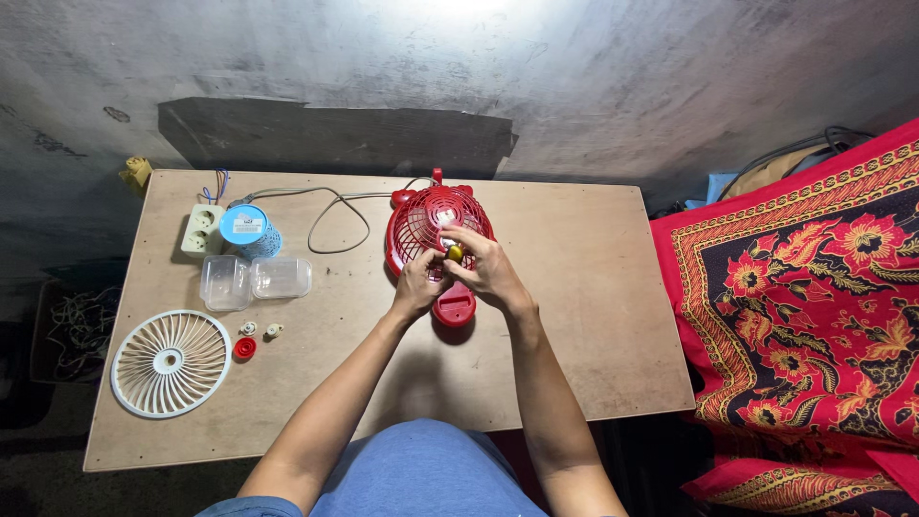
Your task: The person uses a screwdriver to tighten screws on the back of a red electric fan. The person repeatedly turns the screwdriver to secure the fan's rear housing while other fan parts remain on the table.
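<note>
Your right hand [490, 271] lies over the lower part of the red fan [436, 251], its fingers [462, 236] curled and pinched around a small yellowish round-topped tool handle [455, 253] that stands at the middle of the fan's grille. Your left hand [418, 285] sits just beside it, fingers closed against the same spot, touching the grille and the right hand; whether they grip the handle too, you cannot tell from here. The fan lies flat near the middle of the tabletop [584, 316], toward its far edge, with a grey cable [335, 215] looping off to the left.

Well apart on the left lie a white fan grille [170, 363], a small red cap [245, 348], two clear plastic boxes [254, 280], a blue-lidded round container [249, 230] and a white power strip [201, 230]. A red patterned cloth [814, 306] lies to the right.
</note>
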